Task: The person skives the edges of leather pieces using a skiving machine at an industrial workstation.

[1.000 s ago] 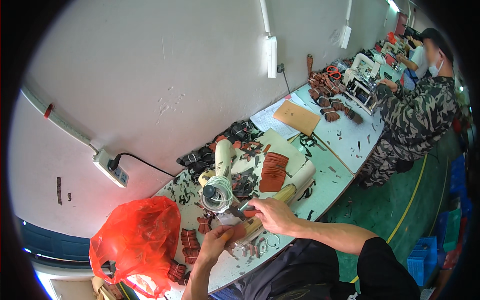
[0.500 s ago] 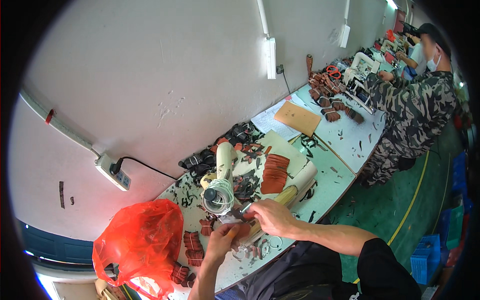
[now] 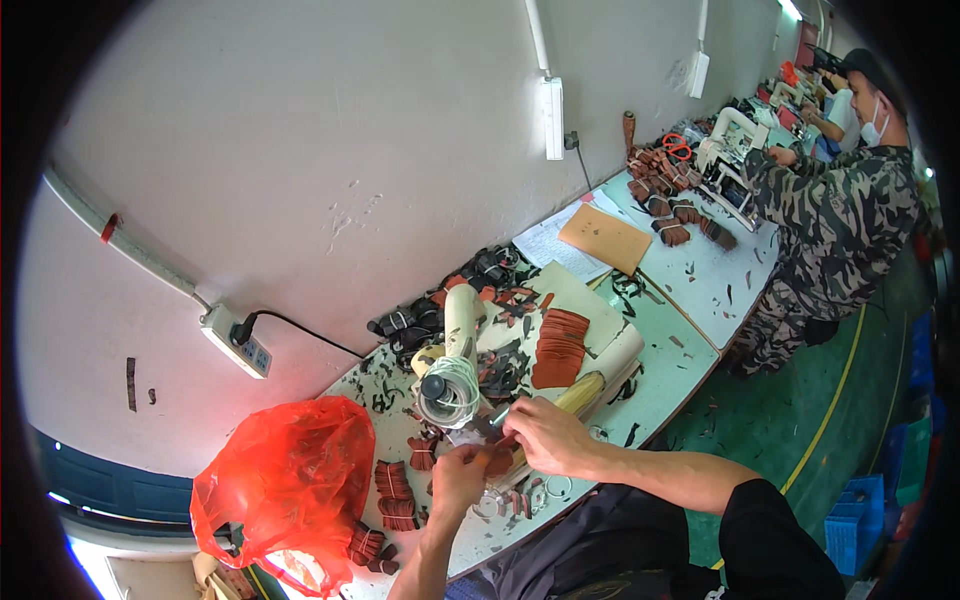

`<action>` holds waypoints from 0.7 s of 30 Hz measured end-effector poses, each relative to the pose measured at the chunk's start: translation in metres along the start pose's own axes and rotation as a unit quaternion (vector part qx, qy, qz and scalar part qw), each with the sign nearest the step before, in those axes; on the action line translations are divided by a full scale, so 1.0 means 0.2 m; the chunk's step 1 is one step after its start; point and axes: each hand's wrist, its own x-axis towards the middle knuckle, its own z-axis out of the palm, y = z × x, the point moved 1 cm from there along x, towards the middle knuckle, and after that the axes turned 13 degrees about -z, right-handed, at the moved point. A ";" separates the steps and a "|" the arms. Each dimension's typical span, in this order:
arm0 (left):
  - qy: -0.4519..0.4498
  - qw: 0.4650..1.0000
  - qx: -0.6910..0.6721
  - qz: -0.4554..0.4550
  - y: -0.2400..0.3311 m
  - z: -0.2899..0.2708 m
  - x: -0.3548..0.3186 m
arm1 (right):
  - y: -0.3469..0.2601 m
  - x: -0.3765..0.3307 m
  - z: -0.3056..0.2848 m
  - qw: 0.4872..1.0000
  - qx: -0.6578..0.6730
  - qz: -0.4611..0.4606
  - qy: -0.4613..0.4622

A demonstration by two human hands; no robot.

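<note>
At the front of a cream machine [image 3: 461, 330] on the table, both my hands are close together. My left hand [image 3: 458, 482] is closed on a small reddish-brown leather piece [image 3: 500, 463]. My right hand [image 3: 548, 437] has its fingers pinched at the upper edge of the same piece, beside a short silver metal part. My fingers partly cover the piece. White cord is wound around the machine's round head [image 3: 450, 392]. On the machine's bed lies a fanned stack of red-brown pieces [image 3: 560, 347], with dark scraps beside it.
A red plastic bag [image 3: 285, 480] stands at the left, near tied brown bundles [image 3: 396, 495]. Black bundles [image 3: 405, 322] lie along the wall. A tan envelope [image 3: 605, 238] rests on papers. Farther right, a person in camouflage [image 3: 840, 210] works at another machine. Blue crates [image 3: 855, 525] stand on the floor.
My left hand has turned and risen closer to my right hand, and the leather piece has shifted with it. My right hand has moved slightly right. The view has shifted a little.
</note>
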 end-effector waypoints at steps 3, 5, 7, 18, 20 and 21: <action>-0.136 0.974 -0.178 -0.023 -0.02 -0.03 -0.02 | 0.00 -0.01 -0.02 0.999 0.006 0.035 -0.005; -0.149 0.967 -0.203 -0.030 -0.07 -0.06 -0.02 | 0.00 -0.02 -0.03 0.998 0.027 0.060 -0.007; -0.157 0.962 -0.223 -0.027 -0.10 -0.08 -0.02 | 0.01 -0.04 -0.04 0.997 0.039 0.049 0.047; 0.032 0.999 -0.035 -0.022 -0.01 0.01 -0.02 | 0.00 -0.01 0.01 1.000 0.018 0.015 0.004; 0.031 0.999 -0.017 -0.014 -0.02 0.02 0.01 | 0.00 0.00 0.01 1.000 0.006 0.010 0.011; 0.006 0.999 -0.050 -0.011 -0.03 0.01 0.01 | 0.00 0.00 0.00 1.000 -0.001 0.028 -0.008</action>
